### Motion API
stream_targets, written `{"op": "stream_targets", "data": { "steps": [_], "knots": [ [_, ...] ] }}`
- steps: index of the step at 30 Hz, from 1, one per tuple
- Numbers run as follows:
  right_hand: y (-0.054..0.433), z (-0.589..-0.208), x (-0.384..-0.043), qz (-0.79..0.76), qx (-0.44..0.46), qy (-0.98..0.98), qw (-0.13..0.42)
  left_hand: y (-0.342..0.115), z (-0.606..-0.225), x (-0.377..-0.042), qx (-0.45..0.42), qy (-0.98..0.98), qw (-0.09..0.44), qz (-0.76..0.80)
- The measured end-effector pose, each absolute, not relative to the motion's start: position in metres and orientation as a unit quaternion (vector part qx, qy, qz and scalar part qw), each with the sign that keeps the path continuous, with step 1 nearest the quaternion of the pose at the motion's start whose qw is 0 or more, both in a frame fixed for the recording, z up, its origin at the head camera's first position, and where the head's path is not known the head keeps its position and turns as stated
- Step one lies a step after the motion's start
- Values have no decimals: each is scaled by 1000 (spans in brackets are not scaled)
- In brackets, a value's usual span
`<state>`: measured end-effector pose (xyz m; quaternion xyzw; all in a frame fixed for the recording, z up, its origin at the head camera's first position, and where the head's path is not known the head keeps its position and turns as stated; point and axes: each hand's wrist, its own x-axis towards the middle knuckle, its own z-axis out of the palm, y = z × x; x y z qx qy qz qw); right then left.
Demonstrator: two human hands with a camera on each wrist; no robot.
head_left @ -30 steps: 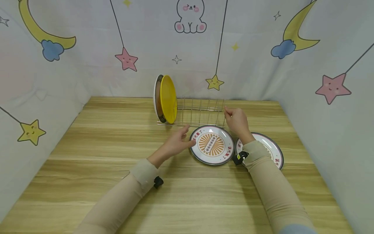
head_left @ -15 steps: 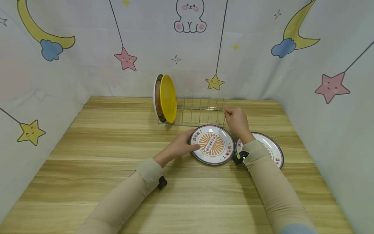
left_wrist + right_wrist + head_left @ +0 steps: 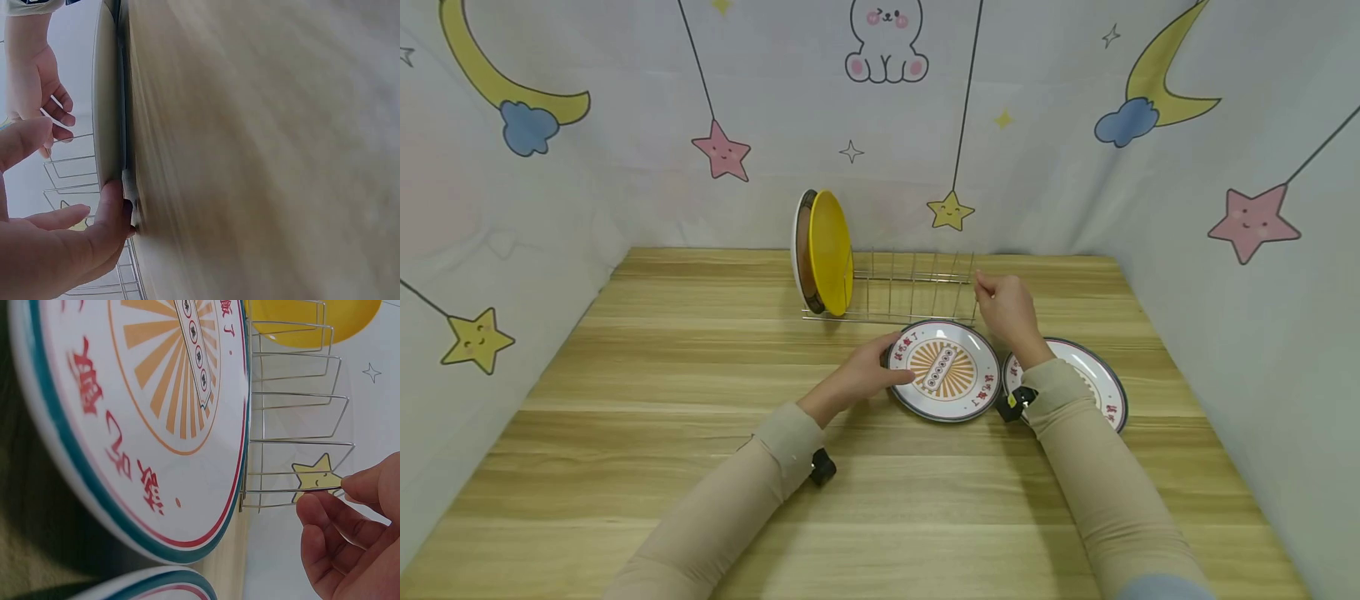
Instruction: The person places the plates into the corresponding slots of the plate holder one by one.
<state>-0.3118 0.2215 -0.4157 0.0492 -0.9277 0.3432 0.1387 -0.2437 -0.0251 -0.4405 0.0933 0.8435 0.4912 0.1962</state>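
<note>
In the head view, a white plate (image 3: pixel 943 407) with a dark rim, red characters and an orange sunburst lies before the wire dish rack (image 3: pixel 880 318). My left hand (image 3: pixel 853 379) is at its left edge. In the left wrist view, my fingers (image 3: pixel 109 209) curl round the rim of that plate (image 3: pixel 107 94), some tips hidden beneath, while the thumb stands over its face. My right hand (image 3: pixel 1009 312) pinches the upright end wire of the rack between thumb and forefinger, as the right wrist view shows.
A yellow plate (image 3: pixel 833 258) stands upright in the rack's left end, against a brown-and-white dish (image 3: pixel 804 267). Another matching white plate (image 3: pixel 1093 375) lies at right, partly under my right forearm. A patterned cloth wall (image 3: pixel 760 208) closes off the back of the wooden table (image 3: pixel 647 375).
My left hand has moved right and slightly forward onto the edge of the near plate, its thumb now over the face. My right hand stays on the rack.
</note>
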Motion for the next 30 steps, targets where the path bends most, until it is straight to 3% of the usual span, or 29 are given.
{"op": "stream_targets", "data": {
  "steps": [22, 30],
  "knots": [
    [224, -418, -314, 352, 59, -925, 130, -21, -435, -242, 43, 800, 235, 551],
    [224, -419, -315, 352, 63, -924, 135, -23, -434, -242, 52, 810, 217, 542]
  ]
}}
